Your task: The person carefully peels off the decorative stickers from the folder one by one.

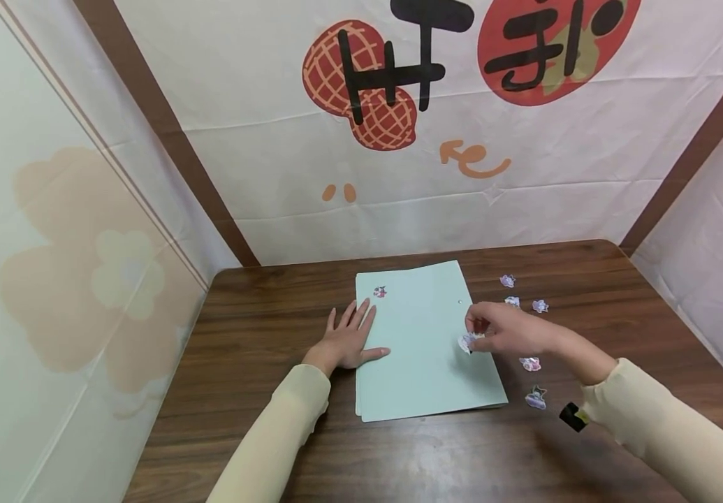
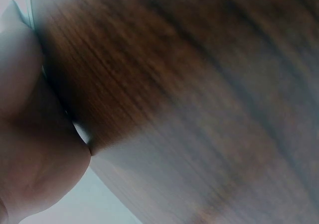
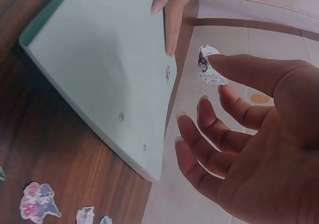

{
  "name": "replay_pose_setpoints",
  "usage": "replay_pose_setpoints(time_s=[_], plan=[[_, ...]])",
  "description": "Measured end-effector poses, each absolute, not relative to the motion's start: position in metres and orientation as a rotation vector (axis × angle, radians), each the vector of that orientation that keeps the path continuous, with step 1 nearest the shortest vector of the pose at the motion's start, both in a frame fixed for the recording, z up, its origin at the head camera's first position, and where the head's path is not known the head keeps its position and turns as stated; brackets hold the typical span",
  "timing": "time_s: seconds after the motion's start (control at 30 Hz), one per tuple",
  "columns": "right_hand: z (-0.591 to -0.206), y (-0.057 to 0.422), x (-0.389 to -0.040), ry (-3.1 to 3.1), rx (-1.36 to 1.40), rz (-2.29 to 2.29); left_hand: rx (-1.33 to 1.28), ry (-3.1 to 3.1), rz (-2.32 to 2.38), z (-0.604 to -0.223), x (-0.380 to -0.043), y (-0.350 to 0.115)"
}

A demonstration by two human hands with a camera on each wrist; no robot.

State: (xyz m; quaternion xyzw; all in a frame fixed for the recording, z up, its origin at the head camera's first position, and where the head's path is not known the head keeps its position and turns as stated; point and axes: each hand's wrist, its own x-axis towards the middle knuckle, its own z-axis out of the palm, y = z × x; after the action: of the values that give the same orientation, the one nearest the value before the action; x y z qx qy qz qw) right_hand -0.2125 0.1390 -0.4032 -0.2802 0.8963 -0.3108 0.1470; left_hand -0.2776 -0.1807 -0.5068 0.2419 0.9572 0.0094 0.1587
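Note:
A pale green folder (image 1: 424, 377) lies on the wooden table, with one small sticker (image 1: 380, 292) near its top left corner. My left hand (image 1: 350, 344) rests on the folder's left edge, fingers spread and straight, thumb out over the cover. Over the folder's right side, my right hand (image 1: 502, 328) pinches a cut-out cartoon sticker (image 3: 210, 64) between thumb and index finger. The other fingers of that hand are loosely bent, as the right wrist view shows. Two small shiny round spots (image 3: 121, 116) sit on the cover near its right edge.
To the right of the folder, several more cartoon stickers (image 1: 536, 397) lie scattered on the table (image 1: 260, 328). A small black item with a yellow patch (image 1: 573, 417) appears beside the right sleeve cuff. Behind the table hangs a printed white cloth (image 1: 286, 161).

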Motion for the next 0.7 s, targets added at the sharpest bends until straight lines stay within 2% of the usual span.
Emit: replay_pose_setpoints(time_s=[0.7], plan=[[-0.437, 0.126, -0.155, 2.467, -1.0, -0.767, 0.674, 2.726, 0.06, -0.524, -0.29, -0.182]])
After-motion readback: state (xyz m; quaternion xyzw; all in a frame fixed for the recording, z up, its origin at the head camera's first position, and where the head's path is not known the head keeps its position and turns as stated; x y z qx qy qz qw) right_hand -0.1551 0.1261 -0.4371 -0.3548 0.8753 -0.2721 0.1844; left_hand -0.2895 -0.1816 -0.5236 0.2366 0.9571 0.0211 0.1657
